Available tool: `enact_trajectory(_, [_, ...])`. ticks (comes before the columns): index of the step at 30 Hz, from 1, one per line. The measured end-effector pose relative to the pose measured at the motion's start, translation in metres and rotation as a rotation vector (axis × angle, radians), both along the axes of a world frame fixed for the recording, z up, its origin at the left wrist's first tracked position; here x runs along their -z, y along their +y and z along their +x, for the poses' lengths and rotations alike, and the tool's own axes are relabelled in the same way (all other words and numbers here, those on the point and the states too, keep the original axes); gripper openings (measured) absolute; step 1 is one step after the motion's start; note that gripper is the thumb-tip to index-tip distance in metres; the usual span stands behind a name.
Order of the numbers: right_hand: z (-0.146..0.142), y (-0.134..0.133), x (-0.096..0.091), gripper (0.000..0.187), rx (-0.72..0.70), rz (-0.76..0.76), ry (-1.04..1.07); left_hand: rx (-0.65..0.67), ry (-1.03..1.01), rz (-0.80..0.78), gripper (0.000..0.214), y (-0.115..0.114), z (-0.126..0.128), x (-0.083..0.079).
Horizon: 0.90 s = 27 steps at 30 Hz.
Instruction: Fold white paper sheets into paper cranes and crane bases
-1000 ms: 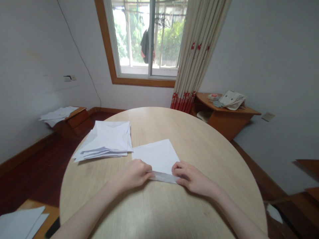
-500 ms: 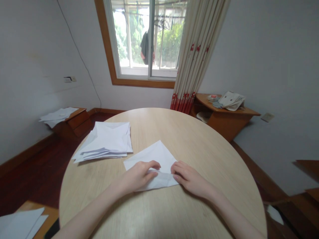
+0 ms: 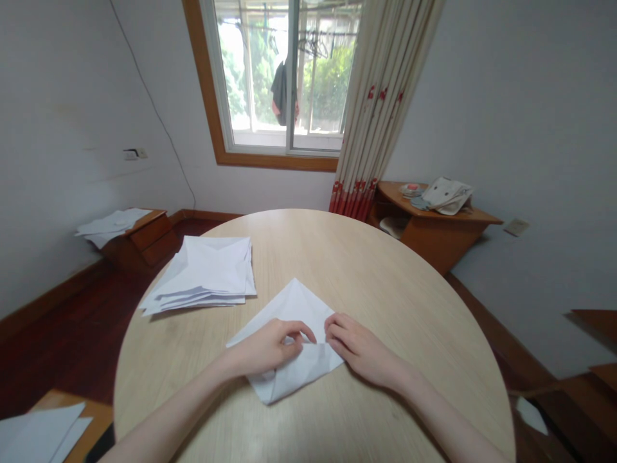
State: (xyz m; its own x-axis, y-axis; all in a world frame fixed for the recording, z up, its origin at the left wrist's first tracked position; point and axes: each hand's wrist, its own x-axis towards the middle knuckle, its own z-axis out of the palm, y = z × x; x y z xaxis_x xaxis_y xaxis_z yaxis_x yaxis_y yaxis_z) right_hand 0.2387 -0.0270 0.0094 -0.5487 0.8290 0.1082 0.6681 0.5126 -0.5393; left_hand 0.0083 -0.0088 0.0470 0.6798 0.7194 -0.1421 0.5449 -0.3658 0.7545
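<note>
A white sheet of paper (image 3: 308, 373), folded with a flap along its near side, lies turned at an angle on the round table. Over its left part rests my left hand (image 3: 274, 344), thumb and curved forefinger closed at the edge of the flap. My right hand (image 3: 359, 344) pinches the sheet's right corner, its fingers curled together. The paper's far corner points away from me and lies flat. Parts of the flap are hidden beneath my left fingers.
On the left of the round table (image 3: 409, 289) sits a stack of folded white papers (image 3: 212, 267). More papers (image 3: 48, 431) lie on a low surface at bottom left. A small cabinet (image 3: 154, 238) and a corner shelf (image 3: 438, 238) stand beyond the table.
The sheet has turned and shifted slightly left and towards me, its near corner now sticking out below my left hand. My right hand has moved a little left along its edge.
</note>
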Motion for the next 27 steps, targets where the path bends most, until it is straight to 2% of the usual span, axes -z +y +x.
enact_trajectory(6, [-0.002,-0.002,-0.001,0.018,0.004,0.016,-0.001,0.056,0.089,-0.038,0.05,0.001,-0.002,0.001])
enact_trajectory(10, [-0.002,-0.003,-0.002,0.013,0.007,0.012,-0.011,0.055,0.117,0.1,0.051,0.003,-0.003,0.01])
enact_trajectory(14, [-0.003,-0.004,-0.004,0.012,0.018,-0.008,-0.019,0.097,0.059,0.258,0.049,0.006,-0.004,0.022])
enact_trajectory(17, [-0.004,-0.003,-0.004,0.012,0.026,-0.03,-0.013,0.15,0.049,0.283,0.055,0.007,-0.004,0.027])
enact_trajectory(21, [-0.003,-0.002,-0.001,0.013,0.021,-0.029,0.009,0.221,0.121,0.259,0.058,0.004,-0.003,0.026])
enact_trajectory(27, [-0.003,-0.001,0.005,0.014,0.039,0.01,-0.004,0.268,0.149,0.416,0.048,-0.003,0.001,0.019])
